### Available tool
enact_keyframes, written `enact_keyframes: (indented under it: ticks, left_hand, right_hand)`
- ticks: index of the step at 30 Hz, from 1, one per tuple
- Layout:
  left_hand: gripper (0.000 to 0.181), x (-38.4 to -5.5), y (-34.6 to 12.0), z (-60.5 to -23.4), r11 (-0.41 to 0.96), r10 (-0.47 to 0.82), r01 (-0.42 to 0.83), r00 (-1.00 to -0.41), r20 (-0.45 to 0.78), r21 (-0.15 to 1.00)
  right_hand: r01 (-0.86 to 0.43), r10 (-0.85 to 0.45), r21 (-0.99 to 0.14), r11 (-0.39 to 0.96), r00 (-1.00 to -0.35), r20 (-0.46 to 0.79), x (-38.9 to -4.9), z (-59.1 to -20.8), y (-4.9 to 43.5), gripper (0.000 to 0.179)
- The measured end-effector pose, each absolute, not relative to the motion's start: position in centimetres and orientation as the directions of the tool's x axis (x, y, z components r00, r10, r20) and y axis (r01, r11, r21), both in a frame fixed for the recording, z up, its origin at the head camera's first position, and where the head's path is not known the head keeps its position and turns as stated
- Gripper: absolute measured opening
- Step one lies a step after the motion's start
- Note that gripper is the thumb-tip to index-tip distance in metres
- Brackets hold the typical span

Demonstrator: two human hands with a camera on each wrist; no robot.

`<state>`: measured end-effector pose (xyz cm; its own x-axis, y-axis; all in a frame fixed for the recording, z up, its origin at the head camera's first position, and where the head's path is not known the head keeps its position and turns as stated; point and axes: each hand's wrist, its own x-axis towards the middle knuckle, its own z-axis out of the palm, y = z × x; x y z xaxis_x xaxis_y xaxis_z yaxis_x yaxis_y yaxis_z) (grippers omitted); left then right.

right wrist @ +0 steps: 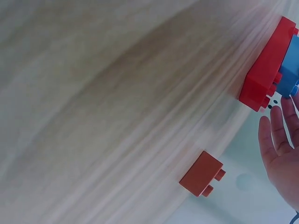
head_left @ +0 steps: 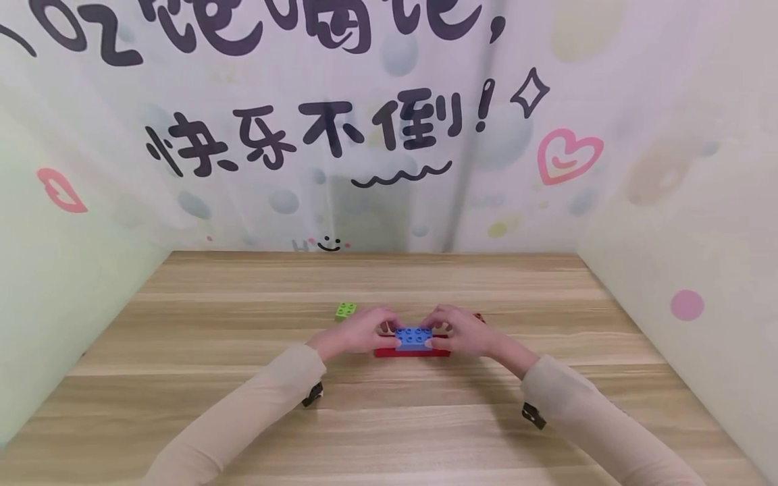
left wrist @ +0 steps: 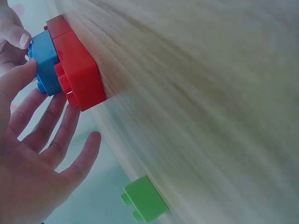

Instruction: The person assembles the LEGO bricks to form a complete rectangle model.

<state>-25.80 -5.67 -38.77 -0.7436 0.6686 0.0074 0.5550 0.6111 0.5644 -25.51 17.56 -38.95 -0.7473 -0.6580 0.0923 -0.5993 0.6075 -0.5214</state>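
Note:
In the middle of the table, a blue toy building brick (head_left: 414, 339) with round studs sits on top of two red bricks (left wrist: 78, 70) that stand end to end. It bridges their seam, and red studs show beyond its ends. My left hand (head_left: 362, 331) pinches the blue brick's left end, thumb at the near side and fingertips at the far side. At the other end, my right hand (head_left: 464, 332) holds it the same way. In the right wrist view only part of the right hand (right wrist: 285, 154) shows, and its thumb is out of frame.
A green brick (head_left: 346, 311) lies beyond the left hand. An orange-brown brick (right wrist: 202, 173) lies past the right hand, mostly hidden behind it in the head view. Pale printed walls enclose the wooden table (head_left: 413, 425) at the back and sides.

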Motion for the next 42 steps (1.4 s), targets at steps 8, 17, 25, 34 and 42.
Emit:
enact_keyframes:
  ticks: [8, 17, 25, 34, 42]
  left_hand:
    - [0.027, -25.5, -5.6, -39.0, 0.617, 0.669, 0.583, -0.742, 0.038, 0.528]
    - [0.027, -25.3, -5.6, -39.2, 0.62, 0.673, 0.609, -0.737, 0.063, 0.494]
    - [0.027, -25.2, -5.5, -39.1, 0.626, 0.667, 0.598, -0.743, 0.052, 0.5]
    - [0.027, -25.4, -5.6, -39.3, 0.63, 0.657, 0.575, -0.753, 0.038, 0.521]
    - [0.028, -25.5, -5.6, -39.3, 0.62, 0.656, 0.565, -0.754, 0.035, 0.544]
  right_hand:
    - [-0.622, -0.656, -0.504, 0.599, -0.742, 0.137, -25.5, -39.5, 17.6, 0.03]
    - [-0.603, -0.646, -0.549, 0.579, -0.75, 0.142, -25.3, -39.6, 17.7, 0.029]
    - [-0.588, -0.636, -0.552, 0.592, -0.761, 0.128, -25.3, -39.8, 17.8, 0.029]
    - [-0.579, -0.653, -0.628, 0.52, -0.744, 0.146, -26.0, -39.1, 19.3, 0.033]
    - [-0.5, -0.552, -0.681, 0.535, -0.817, 0.167, -25.2, -35.6, 22.2, 0.03]
